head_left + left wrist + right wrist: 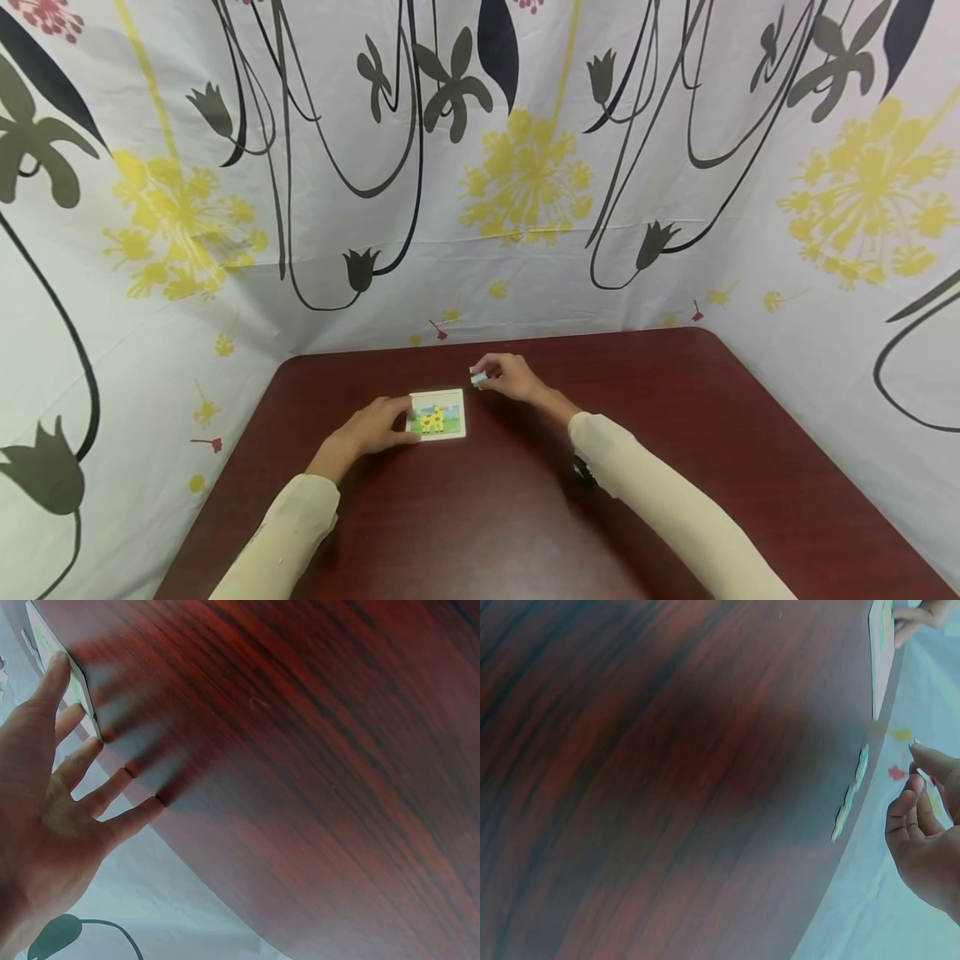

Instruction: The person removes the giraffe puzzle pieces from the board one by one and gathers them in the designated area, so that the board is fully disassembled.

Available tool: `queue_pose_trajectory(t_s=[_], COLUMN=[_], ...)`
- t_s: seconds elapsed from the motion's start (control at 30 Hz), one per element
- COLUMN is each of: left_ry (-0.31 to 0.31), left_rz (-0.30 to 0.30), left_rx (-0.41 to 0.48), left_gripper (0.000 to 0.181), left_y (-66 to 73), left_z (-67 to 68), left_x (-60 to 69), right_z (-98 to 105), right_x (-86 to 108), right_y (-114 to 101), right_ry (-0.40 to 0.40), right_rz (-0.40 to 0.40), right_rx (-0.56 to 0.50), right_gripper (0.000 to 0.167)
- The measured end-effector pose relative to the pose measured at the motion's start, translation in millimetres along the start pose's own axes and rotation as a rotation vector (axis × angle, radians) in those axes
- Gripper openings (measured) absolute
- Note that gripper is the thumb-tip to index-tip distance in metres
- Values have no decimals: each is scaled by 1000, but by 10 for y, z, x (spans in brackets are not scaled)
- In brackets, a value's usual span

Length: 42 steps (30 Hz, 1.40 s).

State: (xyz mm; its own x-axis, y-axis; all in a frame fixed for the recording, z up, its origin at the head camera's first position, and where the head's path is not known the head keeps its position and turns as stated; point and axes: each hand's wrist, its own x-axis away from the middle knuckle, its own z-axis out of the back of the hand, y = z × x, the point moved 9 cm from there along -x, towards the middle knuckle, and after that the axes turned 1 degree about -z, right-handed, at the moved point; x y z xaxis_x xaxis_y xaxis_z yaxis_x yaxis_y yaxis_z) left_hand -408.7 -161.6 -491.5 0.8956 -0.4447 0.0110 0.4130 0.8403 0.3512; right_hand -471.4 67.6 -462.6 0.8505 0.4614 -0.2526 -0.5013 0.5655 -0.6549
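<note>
Some fingers of the left hand are spread and rather relaxed at the left side of the white puzzle tray, which lies flat on the red-brown desk and shows a giraffe picture. For good work, I think, this hand should press only lightly, enough that the tray does not slip, and leave the picture uncovered. A little farther, the right hand pinches a small pale puzzle piece between thumb and fingertips, to the right of the tray and apart from it. It seems better to hold such a thin piece by its edges, with the wrist calm. In the right wrist view, one thin wavy strip, perhaps other pieces, lies on the desk, not touching these fingers. Behind the desk hangs a flowered cloth.
</note>
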Motion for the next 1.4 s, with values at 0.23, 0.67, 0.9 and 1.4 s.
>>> queue_pose_trajectory(t_s=[0.23,0.67,0.9,1.4], left_ry=[2,-3,1,0], left_rz=[1,1,3,7], left_rx=[-5,-6,-7,0], left_gripper=[39,39,40,40], left_y=[-2,-19,-12,-15], left_z=[3,-19,-3,2], left_x=[1,-3,-6,6], right_z=[243,502,534,458], right_x=[94,294,327,326], right_y=[188,491,658,812], right_ry=[20,44,43,-1], right_rz=[-22,-67,-96,-190], right_rx=[39,60,86,125], right_gripper=[21,21,24,30])
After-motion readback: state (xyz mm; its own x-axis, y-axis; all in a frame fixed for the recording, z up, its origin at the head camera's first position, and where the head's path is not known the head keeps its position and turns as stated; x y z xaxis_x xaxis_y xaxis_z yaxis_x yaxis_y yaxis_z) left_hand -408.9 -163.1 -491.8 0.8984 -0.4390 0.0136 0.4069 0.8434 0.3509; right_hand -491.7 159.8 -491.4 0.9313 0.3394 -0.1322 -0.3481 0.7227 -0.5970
